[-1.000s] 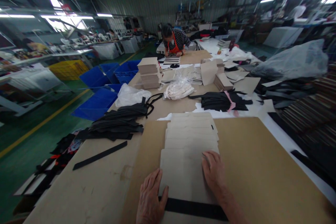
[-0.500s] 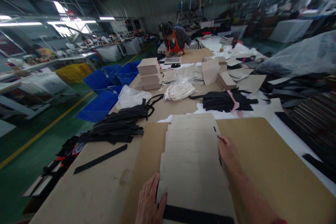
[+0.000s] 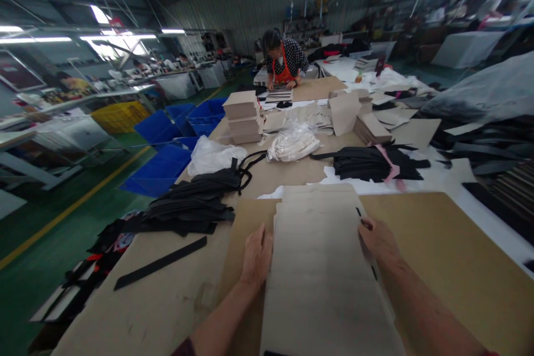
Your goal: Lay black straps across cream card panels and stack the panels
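Observation:
A long run of overlapping beige cardboard sheets [image 3: 321, 267] lies in front of me on a brown board [image 3: 442, 245]. My left hand [image 3: 257, 256] rests along their left edge, fingers stretched out and holding nothing. At the right edge, my right hand [image 3: 379, 238] has its fingers curled and pressed together, with something small and dark at the fingertips that I cannot make out. A short black tab [image 3: 358, 212] shows just beyond those fingertips. Another dark tab [image 3: 374, 273] sticks out below the hand. Part of a black strip [image 3: 273, 353] shows at the bottom edge.
Left of the board are a single black strip [image 3: 161, 263] and a pile of black strips [image 3: 192, 200]. Farther off are tied black strips [image 3: 359, 164], a plastic-wrapped white bundle [image 3: 292, 143] and stacked cardboard [image 3: 242, 117]. A co-worker [image 3: 286, 61] bends over the table's far end.
My left hand has slid forward along the sheets' left edge, away from the black strip. That strip has mostly left the picture at the bottom. My right hand stays at the right edge.

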### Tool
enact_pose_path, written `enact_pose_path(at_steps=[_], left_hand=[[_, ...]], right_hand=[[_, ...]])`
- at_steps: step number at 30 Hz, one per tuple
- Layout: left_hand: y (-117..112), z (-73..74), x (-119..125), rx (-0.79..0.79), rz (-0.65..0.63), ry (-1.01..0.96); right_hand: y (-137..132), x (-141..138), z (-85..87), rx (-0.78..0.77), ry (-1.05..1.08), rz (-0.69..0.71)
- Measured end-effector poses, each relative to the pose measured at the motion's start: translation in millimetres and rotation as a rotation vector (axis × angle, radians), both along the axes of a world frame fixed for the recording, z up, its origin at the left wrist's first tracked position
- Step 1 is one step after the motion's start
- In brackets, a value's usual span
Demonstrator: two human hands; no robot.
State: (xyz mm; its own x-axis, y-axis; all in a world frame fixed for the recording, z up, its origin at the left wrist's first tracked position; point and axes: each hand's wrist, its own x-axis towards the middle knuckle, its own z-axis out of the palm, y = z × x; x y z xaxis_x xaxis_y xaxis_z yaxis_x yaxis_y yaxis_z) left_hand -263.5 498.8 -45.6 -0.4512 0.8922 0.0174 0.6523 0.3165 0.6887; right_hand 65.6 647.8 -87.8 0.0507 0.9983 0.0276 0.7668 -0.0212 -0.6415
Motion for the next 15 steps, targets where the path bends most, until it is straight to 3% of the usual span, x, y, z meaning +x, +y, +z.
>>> enact_pose_path(at_steps=[4, 9, 15], left_hand=[[33.7, 6.4, -1.2, -0.006, -0.039, -0.02], [41.9, 12.0, 5.5, 0.009, -0.112, -0.064], [46.6, 15.6, 12.7, 0.026, -0.054, -0.102]], right_hand=[[-6.7, -2.3, 2.1, -0.006, -0.022, 0.008], [-8.3, -5.2, 5.5, -0.056, 0.041, -0.021], [-8.3, -3.3, 14.4, -0.151, 0.248, -0.089]])
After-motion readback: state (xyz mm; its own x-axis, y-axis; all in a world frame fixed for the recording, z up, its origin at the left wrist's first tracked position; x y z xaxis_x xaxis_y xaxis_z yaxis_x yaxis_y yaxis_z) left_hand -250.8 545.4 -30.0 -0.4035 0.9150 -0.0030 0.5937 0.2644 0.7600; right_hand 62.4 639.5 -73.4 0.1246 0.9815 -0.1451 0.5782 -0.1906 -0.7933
